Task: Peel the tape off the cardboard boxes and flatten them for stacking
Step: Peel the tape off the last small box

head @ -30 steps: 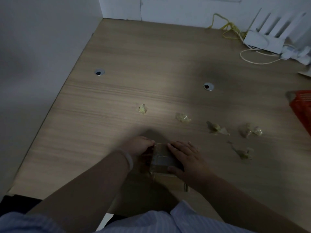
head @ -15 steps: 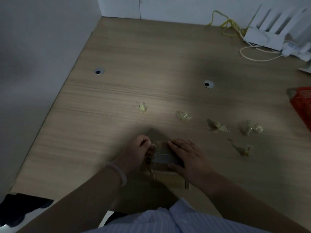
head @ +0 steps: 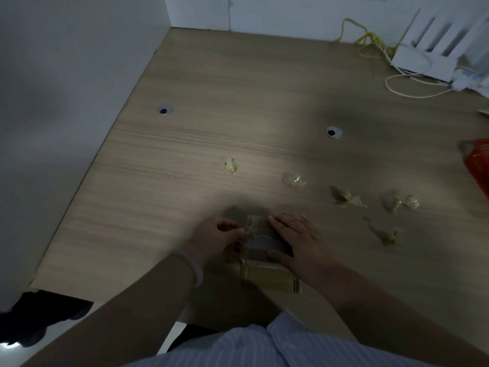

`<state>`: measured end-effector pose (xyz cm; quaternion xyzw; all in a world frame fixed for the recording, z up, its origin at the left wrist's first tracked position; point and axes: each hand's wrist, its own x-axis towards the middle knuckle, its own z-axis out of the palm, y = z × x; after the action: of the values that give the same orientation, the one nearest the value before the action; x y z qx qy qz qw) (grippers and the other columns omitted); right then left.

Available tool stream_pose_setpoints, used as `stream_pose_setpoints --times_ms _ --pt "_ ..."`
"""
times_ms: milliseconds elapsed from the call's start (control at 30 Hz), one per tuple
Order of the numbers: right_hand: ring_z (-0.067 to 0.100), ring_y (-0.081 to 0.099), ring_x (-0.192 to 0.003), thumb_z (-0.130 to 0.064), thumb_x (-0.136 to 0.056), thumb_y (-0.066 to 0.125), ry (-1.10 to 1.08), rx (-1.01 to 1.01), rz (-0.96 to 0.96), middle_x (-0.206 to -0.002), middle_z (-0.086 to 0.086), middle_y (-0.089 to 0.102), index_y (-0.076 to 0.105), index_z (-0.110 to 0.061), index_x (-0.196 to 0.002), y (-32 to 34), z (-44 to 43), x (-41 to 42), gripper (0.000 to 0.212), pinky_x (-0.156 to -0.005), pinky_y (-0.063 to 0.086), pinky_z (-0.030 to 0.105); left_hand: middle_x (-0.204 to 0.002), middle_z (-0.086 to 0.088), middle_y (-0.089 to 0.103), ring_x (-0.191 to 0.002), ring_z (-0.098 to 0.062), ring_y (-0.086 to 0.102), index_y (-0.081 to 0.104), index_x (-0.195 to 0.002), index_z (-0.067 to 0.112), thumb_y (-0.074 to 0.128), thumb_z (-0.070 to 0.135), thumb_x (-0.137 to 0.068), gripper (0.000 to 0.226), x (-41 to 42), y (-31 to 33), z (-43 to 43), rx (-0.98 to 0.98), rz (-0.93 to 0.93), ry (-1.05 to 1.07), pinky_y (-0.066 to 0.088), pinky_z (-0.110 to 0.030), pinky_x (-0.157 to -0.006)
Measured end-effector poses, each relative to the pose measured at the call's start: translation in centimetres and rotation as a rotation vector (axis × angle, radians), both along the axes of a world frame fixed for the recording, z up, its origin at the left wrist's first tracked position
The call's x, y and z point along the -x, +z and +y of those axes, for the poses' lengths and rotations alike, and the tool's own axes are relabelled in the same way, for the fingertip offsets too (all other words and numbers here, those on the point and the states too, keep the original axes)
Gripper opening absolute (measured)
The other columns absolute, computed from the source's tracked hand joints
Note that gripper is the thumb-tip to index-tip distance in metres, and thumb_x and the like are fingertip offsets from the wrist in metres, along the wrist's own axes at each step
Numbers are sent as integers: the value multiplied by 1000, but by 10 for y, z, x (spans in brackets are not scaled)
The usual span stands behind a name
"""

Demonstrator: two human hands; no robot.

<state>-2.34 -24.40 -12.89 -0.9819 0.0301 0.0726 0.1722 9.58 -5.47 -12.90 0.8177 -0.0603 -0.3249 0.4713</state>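
Well, left hand (head: 218, 238): I see curled fingers pinching the tape (head: 260, 241).
right hand (head: 296, 242): fingers straight, pressing down on the cardboard box (head: 267, 274).

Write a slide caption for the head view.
Right hand steadies a small cardboard box on the wooden desk while the left hand pinches its tape; crumpled tape scraps lie beyond.

The wooden table (head: 238, 83) has a left cable hole (head: 165, 110) and a right cable hole (head: 334, 132). In the far right corner stands a white router (head: 423, 63), with a yellow cable (head: 370, 37) and a white cable (head: 418, 96) beside it. A red basket (head: 480, 165) is at the right edge.
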Motion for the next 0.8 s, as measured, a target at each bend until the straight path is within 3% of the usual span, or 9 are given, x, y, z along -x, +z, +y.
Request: stream_pose_setpoints --times_ms 67,167,233,367,500,700,800 --pt "6 11 -145 -60 -90 46 1 2 3 -158 -13 16 15 -33 -152 -1 0 -1 74 -116 -11 22 -77 6 72 -75 -12 68 70 -78 29 66 30 -87 9 6 2 8 -11 64 -99 56 -30 -74" --pt "5 10 -145 -60 -90 46 3 17 2 -158 -14 15 14 -33 -152 -3 0 -1 75 -116 -12 22 -83 5 72 -76 -9 68 69 -90 30 62 28 -91 8 18 1 18 -47 112 -136 55 -25 -72" --pt "6 11 -145 -60 -89 47 -1 12 1 -158 -14 16 15 -34 -152 -4 0 -1 75 -118 -7 26 -84 0 72 -75 -9 69 70 -94 21 64 18 -89 8 25 0 20 4 160 -55 56 -25 -71" --pt "7 15 -145 -59 -89 50 0 -11 -13 -157 -12 21 20 -32 -152 -5 0 -2 75 -119 -2 28 -78 -9 64 -56 -6 64 62 -91 4 56 8 -93 7 33 5 12 101 365 89 53 -20 -51" --pt "7 17 -144 -60 -88 51 -2 -1 -27 -156 -13 22 22 -32 -151 -7 -1 -2 75 -120 -1 28 -78 -11 60 -66 -18 59 57 -97 0 48 9 -97 12 37 5 12 263 682 242 55 -27 -51" --pt "7 18 -144 -57 -87 54 -13 -10 -48 -156 -12 24 25 -31 -151 -8 0 -2 75 -118 -4 26 -66 -11 60 -60 -20 56 59 -81 1 48 4 -96 20 42 2 13 215 592 219 51 -29 -51" --pt "6 17 -144 -58 -87 53 -7 2 -43 -156 -13 23 23 -32 -151 -6 0 -1 75 -119 -3 27 -65 -9 56 -51 -16 53 56 -77 5 45 8 -99 25 42 8 8 112 538 122 45 -23 -43"
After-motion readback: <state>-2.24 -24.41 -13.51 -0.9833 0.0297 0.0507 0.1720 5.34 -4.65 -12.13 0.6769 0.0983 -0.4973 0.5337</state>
